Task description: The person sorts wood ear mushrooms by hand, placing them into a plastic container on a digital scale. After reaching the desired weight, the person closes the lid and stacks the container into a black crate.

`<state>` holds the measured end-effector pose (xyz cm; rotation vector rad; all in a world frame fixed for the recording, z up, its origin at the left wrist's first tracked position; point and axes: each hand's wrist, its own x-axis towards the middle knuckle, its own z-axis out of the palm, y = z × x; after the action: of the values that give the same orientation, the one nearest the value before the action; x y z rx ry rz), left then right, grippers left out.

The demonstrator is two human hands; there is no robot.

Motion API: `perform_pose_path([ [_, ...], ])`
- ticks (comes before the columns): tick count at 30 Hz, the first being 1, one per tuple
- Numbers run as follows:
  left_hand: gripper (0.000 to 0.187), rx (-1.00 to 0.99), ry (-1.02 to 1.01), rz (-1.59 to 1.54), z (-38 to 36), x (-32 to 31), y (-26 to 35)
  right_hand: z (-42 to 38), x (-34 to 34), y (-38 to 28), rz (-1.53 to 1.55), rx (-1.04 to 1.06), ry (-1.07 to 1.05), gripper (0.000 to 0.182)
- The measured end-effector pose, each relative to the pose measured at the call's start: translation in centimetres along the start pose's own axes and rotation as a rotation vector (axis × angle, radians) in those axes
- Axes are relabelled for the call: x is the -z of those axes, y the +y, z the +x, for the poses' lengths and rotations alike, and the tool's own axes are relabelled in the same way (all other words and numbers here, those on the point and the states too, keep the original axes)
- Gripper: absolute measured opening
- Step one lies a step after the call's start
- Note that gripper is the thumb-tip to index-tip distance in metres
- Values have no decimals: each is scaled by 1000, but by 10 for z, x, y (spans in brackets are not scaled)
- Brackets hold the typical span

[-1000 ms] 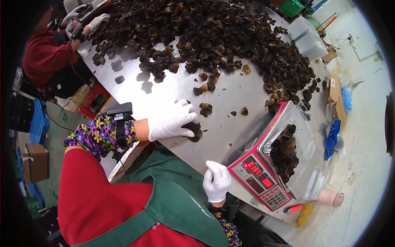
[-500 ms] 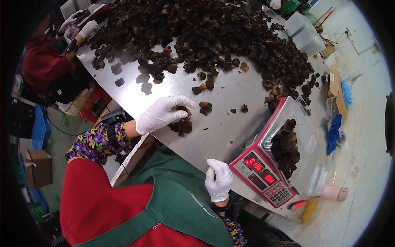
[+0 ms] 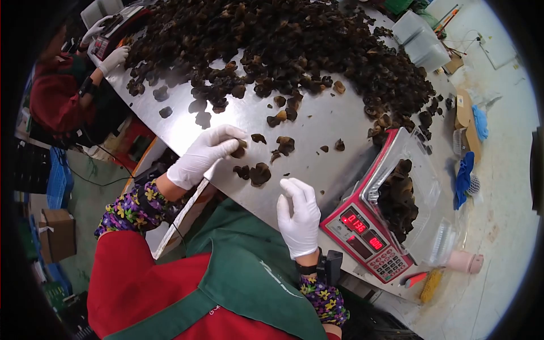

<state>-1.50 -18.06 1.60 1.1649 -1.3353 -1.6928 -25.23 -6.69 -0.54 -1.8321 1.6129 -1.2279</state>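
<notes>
My left hand [image 3: 207, 156], in a white glove, pinches a dark wood ear mushroom [image 3: 241, 151] over the table's near edge. Beside it on the metal table [image 3: 226, 191] lie two more loose mushrooms [image 3: 260, 174], with several others a little farther off. My right hand [image 3: 300, 219], gloved too, hovers at the near edge, fingers apart and holding nothing. Just right of it stands a red-framed digital scale [image 3: 369, 238] with lit red digits. On the scale, a clear plastic tray [image 3: 429, 198] holds a heap of wood ear mushrooms [image 3: 398, 198].
A large pile of mushrooms [image 3: 272, 45] covers the far side of the table. At the upper left, a co-worker's gloved hand [image 3: 115, 59] is near another scale. Clear containers [image 3: 422, 42], blue gloves [image 3: 463, 178], a pink roll [image 3: 464, 262] and a yellow brush [image 3: 431, 285] line the right.
My left hand has drawn back to the left, and mushrooms that were under it now lie uncovered on the table. My right hand has risen toward the table and its fingers have spread.
</notes>
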Motion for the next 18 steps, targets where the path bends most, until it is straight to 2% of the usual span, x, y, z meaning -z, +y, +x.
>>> perform_pose_path([
  [2, 20, -151, 63, 100, 1, 15, -13, 9, -7, 1, -104, 36, -10, 32],
  [3, 19, -140, 158, 404, -2, 23, -14, 12, -14, 5, -161, 102, -16, 36],
  [4, 19, -135, 162, 406, -3, 24, -17, 15, -19, 4, -156, 100, -20, 36],
  [6, 19, -606, 399, 1077, -8, 23, -25, 22, -29, 1, -340, 142, -120, 43],
  [8, 20, -639, 329, 968, -15, 13, -22, 21, -40, 8, -395, 160, -146, 44],
  [11, 19, -562, 288, 846, -15, 7, -29, 19, -47, 16, -426, 216, -150, 29],
  [12, 19, -562, 296, 845, -12, 8, -31, 16, -46, 20, -426, 223, -153, 29],
  [15, 17, -524, 372, 713, -5, 14, -29, 10, -35, 20, -307, 222, -50, 28],
  [18, 16, -552, 510, 708, -8, 27, -24, 12, 20, -19, -276, 274, 82, 33],
])
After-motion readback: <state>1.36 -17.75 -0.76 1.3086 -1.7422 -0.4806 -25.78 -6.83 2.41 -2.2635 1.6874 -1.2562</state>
